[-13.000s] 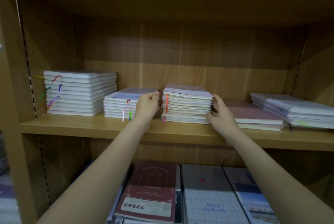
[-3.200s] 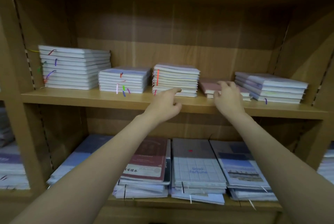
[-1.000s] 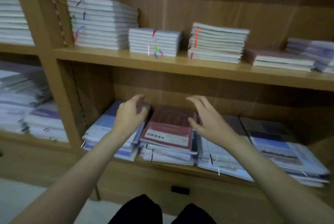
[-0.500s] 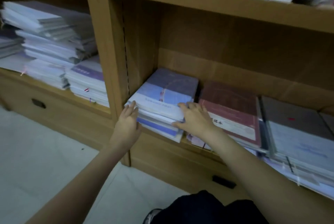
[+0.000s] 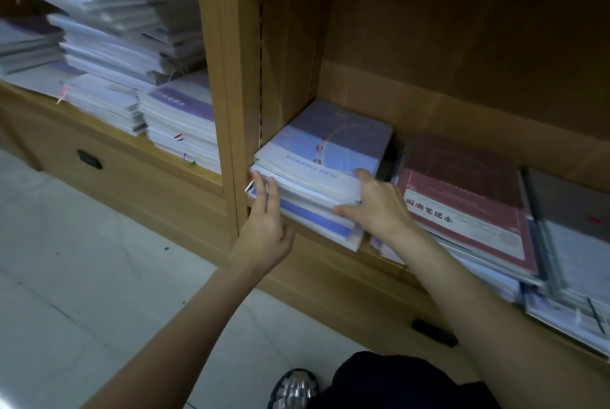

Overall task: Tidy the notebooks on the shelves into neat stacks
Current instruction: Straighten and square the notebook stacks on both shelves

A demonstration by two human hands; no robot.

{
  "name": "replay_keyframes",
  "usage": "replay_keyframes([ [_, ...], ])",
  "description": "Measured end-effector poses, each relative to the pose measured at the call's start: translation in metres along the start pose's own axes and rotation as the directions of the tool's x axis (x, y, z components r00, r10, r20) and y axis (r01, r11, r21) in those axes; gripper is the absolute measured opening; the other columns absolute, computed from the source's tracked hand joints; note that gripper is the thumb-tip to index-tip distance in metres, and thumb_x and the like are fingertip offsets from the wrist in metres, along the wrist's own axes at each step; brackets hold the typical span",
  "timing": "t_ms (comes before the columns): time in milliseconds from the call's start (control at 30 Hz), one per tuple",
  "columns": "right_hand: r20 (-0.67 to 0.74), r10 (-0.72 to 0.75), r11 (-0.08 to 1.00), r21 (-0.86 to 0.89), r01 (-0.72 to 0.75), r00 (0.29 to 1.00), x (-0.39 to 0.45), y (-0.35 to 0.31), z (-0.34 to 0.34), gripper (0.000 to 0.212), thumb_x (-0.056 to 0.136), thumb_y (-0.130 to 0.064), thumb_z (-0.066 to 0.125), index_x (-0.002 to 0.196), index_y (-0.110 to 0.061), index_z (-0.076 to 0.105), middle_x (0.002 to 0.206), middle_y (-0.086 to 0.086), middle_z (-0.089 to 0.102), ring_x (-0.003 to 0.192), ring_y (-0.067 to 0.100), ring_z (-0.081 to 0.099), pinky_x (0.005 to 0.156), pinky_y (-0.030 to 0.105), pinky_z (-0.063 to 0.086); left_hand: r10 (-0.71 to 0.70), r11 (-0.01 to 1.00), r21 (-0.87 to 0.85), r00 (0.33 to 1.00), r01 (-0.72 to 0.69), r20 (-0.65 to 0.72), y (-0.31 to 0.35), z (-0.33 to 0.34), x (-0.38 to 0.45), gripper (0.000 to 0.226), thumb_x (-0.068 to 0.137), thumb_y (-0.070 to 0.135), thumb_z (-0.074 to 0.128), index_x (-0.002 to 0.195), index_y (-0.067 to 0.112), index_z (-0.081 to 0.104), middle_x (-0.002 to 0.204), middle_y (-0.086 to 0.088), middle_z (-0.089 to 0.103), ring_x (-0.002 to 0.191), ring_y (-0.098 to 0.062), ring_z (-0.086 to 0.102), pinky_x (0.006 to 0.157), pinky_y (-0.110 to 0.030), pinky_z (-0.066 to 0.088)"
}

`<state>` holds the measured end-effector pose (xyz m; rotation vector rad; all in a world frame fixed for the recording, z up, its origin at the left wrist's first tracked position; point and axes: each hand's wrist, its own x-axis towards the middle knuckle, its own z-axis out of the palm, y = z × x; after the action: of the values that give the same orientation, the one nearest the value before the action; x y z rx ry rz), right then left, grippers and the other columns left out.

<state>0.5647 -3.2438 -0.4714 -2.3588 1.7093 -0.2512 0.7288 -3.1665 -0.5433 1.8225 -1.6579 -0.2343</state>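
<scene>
Blue notebook stack (image 5: 317, 174) sits between hands, long axis running into shelf: left hand (image 5: 264, 227) fingers straight against its front-left corner, right hand (image 5: 376, 207) gripping front-right corner.

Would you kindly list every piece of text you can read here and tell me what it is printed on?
"ROMANCE FIRST", seemingly, blurred: front band of the blue notebook topping the stack that both hands square up.
Chinese characters, too blurred to read with certainty: pale label of the maroon notebook.
White print, unreadable: purple-banded notebook in the left bay.
</scene>
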Motion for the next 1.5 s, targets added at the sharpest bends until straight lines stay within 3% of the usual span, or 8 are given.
replay_keyframes([
  [100, 0.027, -0.035, 0.999, -0.019, 0.035, 0.999, 0.0, 0.004, 0.0, 0.087, 0.079, -0.051, 0.068, 0.144, -0.014, 0.024, 0.091, 0.014, 0.066, 0.093, 0.035, 0.061, 0.078, 0.039, 0.051, -0.014, 1.0, -0.027, 1.0, 0.014, 0.013, -0.003, 0.004, -0.001, 0.08, 0.089, 0.014, 0.053, 0.147, 0.002, -0.001, 0.154, -0.008, -0.019, 0.144, -0.026, 0.01, 0.096, -0.025, 0.034],
  [200, 0.011, -0.048, 0.996, -0.078, 0.049, 0.999, 0.005, 0.003, -0.005, 0.085, 0.08, -0.052, 0.065, 0.144, -0.015, 0.022, 0.096, 0.011, 0.066, 0.102, 0.033, 0.058, 0.096, 0.041, 0.04, 0.028, 0.999, -0.024, 0.998, -0.027, 0.048, -0.004, 0.007, 0.01, 0.08, 0.086, 0.021, 0.05, 0.146, 0.0, 0.003, 0.153, -0.011, -0.015, 0.143, -0.022, -0.009, 0.115, -0.032, 0.011],
  [300, 0.013, -0.045, 0.992, -0.118, 0.046, 0.999, 0.012, 0.002, -0.009, 0.08, 0.084, -0.05, 0.062, 0.144, -0.017, 0.022, 0.109, 0.01, 0.064, 0.113, 0.031, 0.054, 0.106, 0.045, 0.025, 0.012, 1.0, -0.017, 0.995, -0.01, 0.097, 0.0, 0.008, 0.024, 0.082, 0.083, 0.027, 0.044, 0.146, -0.001, 0.0, 0.154, -0.018, -0.014, 0.143, -0.025, -0.015, 0.115, -0.031, -0.003],
  [467, 0.077, -0.055, 0.972, -0.222, 0.071, 0.996, 0.001, 0.007, -0.003, 0.091, 0.082, -0.058, 0.059, 0.148, -0.021, 0.009, 0.109, 0.01, 0.065, 0.12, 0.032, 0.048, 0.113, 0.047, 0.016, -0.045, 0.999, 0.012, 0.999, 0.045, -0.018, -0.005, 0.014, 0.006, 0.078, 0.077, 0.02, 0.045, 0.144, -0.006, 0.015, 0.153, -0.025, 0.004, 0.143, -0.037, 0.004, 0.114, -0.041, 0.016],
  [600, 0.046, -0.039, 0.93, -0.364, 0.053, 0.998, -0.004, 0.007, 0.006, 0.105, 0.077, -0.064, 0.06, 0.149, -0.023, -0.005, 0.124, 0.01, 0.059, 0.126, 0.029, 0.043, 0.112, 0.052, 0.013, -0.119, 0.988, 0.118, 0.982, 0.102, 0.146, -0.006, 0.017, 0.001, 0.079, 0.088, 0.028, 0.042, 0.146, -0.002, -0.001, 0.155, -0.019, -0.01, 0.143, -0.03, -0.013, 0.115, -0.034, -0.004],
  [1033, -0.154, -0.127, 0.917, -0.394, 0.057, 0.98, -0.004, 0.01, 0.02, 0.085, 0.084, -0.058, 0.055, 0.148, -0.022, 0.012, 0.084, 0.007, 0.068, 0.09, 0.024, 0.064, 0.112, 0.045, 0.02, -0.14, 0.98, 0.162, 0.977, 0.114, 0.162, -0.011, 0.018, 0.017, 0.082, 0.088, 0.031, 0.056, 0.149, 0.009, 0.006, 0.157, -0.012, -0.007, 0.142, -0.031, -0.017, 0.115, -0.04, -0.004],
  [1233, -0.009, -0.1, 0.857, -0.509, 0.081, 0.995, -0.008, 0.01, 0.018, 0.115, 0.07, -0.08, 0.048, 0.148, -0.019, -0.011, 0.134, 0.016, 0.05, 0.128, 0.032, 0.043, 0.111, 0.057, 0.009, -0.164, 0.986, 0.019, 0.982, 0.163, 0.096, -0.007, 0.028, -0.012, 0.09, 0.087, 0.021, 0.057, 0.146, 0.0, -0.009, 0.154, -0.016, -0.018, 0.143, -0.026, -0.018, 0.115, -0.032, -0.007],
  [1500, -0.068, -0.137, 0.834, -0.546, 0.078, 0.988, -0.018, 0.003, 0.028, 0.111, 0.075, -0.066, 0.06, 0.147, -0.011, -0.004, 0.128, 0.022, 0.052, 0.117, 0.033, 0.052, 0.11, 0.054, 0.014, -0.15, 0.988, -0.008, 0.97, 0.154, 0.194, -0.008, 0.032, -0.015, 0.092, 0.088, 0.025, 0.06, 0.147, 0.004, -0.008, 0.154, -0.013, -0.021, 0.143, -0.023, -0.016, 0.115, -0.032, 0.0],
])
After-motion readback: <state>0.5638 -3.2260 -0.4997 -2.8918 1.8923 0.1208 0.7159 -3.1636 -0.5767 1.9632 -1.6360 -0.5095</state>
